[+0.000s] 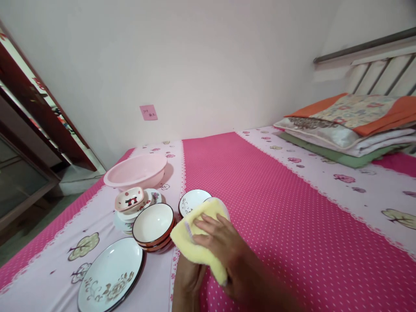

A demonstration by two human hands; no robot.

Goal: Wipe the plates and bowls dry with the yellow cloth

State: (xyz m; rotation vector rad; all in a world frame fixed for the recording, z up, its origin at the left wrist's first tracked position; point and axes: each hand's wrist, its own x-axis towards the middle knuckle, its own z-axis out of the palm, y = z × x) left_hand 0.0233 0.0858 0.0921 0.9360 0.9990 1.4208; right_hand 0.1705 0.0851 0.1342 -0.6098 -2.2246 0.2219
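Right, my right hand point(216, 240) holds the yellow cloth point(182, 242), spread beneath its fingers and partly covering a pale dish point(224, 208). My left hand point(191, 274) shows at the cloth's near edge, grip hidden; stacked bowls point(152, 223) sit left.

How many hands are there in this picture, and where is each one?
2. The right hand is on top of the yellow cloth; the left hand is under the cloth's lower edge, partly hidden. No other hand shows.
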